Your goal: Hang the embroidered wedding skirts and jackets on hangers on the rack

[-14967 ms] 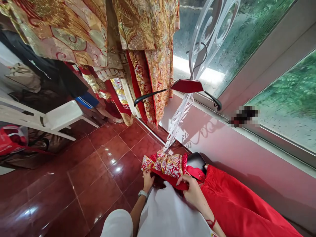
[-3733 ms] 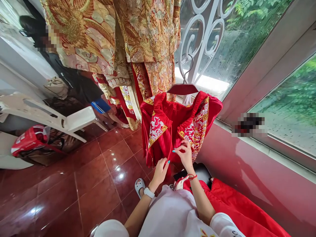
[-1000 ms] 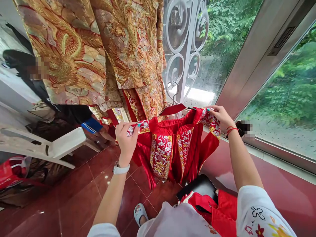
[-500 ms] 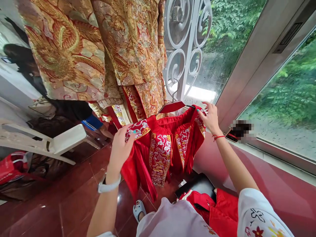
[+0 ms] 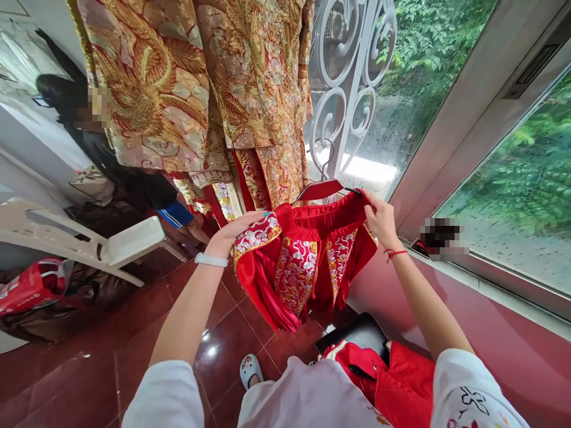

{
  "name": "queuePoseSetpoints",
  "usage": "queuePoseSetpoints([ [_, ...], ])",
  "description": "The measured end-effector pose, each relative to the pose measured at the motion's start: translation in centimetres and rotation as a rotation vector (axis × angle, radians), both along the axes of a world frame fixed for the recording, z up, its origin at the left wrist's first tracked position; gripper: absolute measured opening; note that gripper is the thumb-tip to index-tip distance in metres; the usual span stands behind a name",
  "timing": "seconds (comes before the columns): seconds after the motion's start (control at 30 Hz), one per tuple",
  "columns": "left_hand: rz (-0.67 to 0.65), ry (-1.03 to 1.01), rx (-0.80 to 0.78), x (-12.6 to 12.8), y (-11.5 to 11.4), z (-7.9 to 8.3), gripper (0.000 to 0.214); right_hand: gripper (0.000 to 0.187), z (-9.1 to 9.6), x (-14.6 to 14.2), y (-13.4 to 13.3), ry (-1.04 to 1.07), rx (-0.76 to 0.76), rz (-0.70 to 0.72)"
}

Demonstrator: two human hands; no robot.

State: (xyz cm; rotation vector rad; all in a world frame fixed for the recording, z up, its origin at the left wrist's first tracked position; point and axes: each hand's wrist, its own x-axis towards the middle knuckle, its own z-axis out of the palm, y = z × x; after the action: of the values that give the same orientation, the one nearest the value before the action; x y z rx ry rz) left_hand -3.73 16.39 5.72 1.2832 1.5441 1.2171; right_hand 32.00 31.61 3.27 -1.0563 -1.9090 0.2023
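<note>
A red pleated skirt (image 5: 296, 270) with silver and gold embroidered panels hangs spread out in front of me. Its waistband is around a hanger (image 5: 322, 189) with a red middle and a metal hook. My left hand (image 5: 241, 230) is closed on the waistband's left end, beside an embroidered panel; some of its fingers are hidden by the cloth. At the opposite end, my right hand (image 5: 380, 221) grips the waistband near the black tip of the hanger. Gold embroidered garments (image 5: 263, 83) hang just beyond the skirt.
On the left stand a white chair (image 5: 136, 241) and a red bag (image 5: 33, 288). A person in dark clothes (image 5: 134, 184) is behind the garments. More red cloth (image 5: 404, 386) lies by a black seat (image 5: 359, 333) near me. A white scroll grille (image 5: 341, 89) and windows line the right.
My right hand has gone from spread fingers to a grip on the waistband. My left hand has shifted its hold, and the skirt's left side is lifted and bunched. The view has turned slightly left.
</note>
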Motion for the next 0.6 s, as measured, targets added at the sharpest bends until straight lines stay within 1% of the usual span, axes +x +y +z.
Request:
queuePoseSetpoints([
  [0.07,-0.009,-0.088,0.011,0.3,0.0,0.6,0.054,0.051,0.8,0.1,0.2,0.100,0.012,0.013],
  [0.1,-0.013,-0.096,0.030,0.4,0.0,1.0,0.056,0.048,1.4,-0.1,0.3,0.141,0.018,0.004],
  [0.2,0.078,-0.016,0.180,0.7,-0.2,2.0,0.056,0.044,3.0,-0.8,0.4,0.213,0.020,-0.051],
  [0.27,0.103,0.042,0.218,0.8,-0.5,2.2,0.051,0.044,3.4,-1.3,0.0,0.233,0.026,-0.055],
  [0.37,0.003,0.001,0.118,0.8,-1.1,1.6,0.047,0.043,2.5,-1.6,-1.1,0.195,0.039,0.011],
  [0.47,-0.073,-0.077,0.020,0.3,-1.2,1.2,0.047,0.050,1.1,-1.3,-2.3,0.099,0.011,0.046],
  [0.53,-0.097,-0.117,-0.025,-0.2,-0.9,1.6,0.048,0.054,0.5,-0.7,-2.7,0.046,-0.003,0.047],
  [0.6,-0.125,-0.141,-0.059,-0.8,-0.3,2.5,0.048,0.054,0.3,-0.1,-2.8,0.004,0.013,0.051],
])
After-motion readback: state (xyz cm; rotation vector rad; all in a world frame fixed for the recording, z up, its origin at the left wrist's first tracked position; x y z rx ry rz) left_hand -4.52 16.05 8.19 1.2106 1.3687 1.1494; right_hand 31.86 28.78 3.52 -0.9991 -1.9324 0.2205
